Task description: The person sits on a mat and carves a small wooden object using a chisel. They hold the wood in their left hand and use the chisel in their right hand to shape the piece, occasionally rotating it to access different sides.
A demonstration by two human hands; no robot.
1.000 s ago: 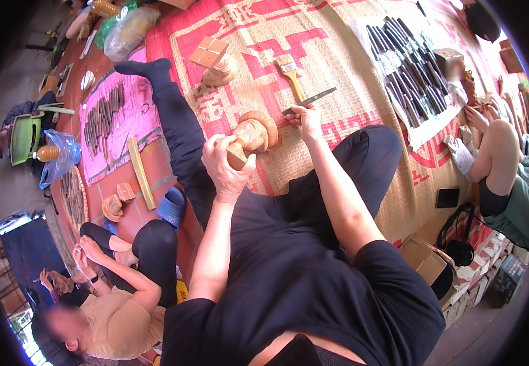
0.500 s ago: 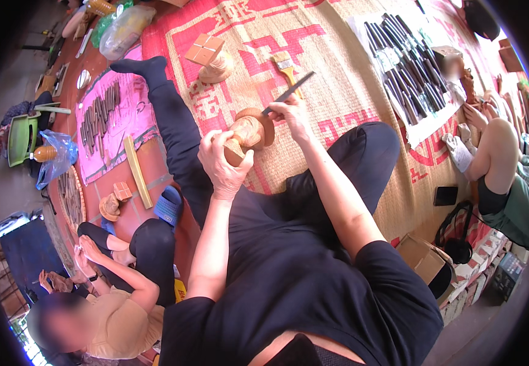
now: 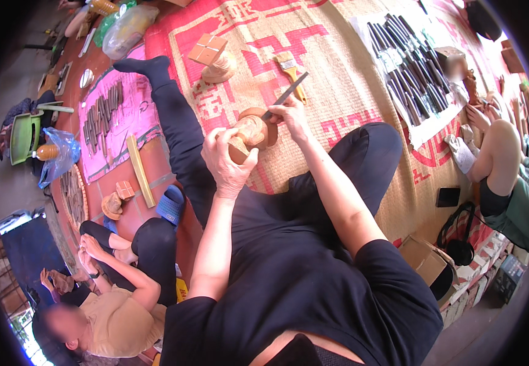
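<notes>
A round carved wooden piece is gripped from below by my left hand, held above my lap. A thin dark chisel is pinched in my right hand, its tip resting against the top of the wooden piece. Both forearms come up from the bottom of the picture over my black shirt and trousers.
A woven red-and-tan mat lies ahead with a brush, a wooden block on a carved base and rows of dark chisels. More tools lie on a pink cloth. One person sits lower left, another at right.
The view has shifted slightly. My right hand has tilted the chisel more upright against the wood; my left hand keeps its grip on the piece.
</notes>
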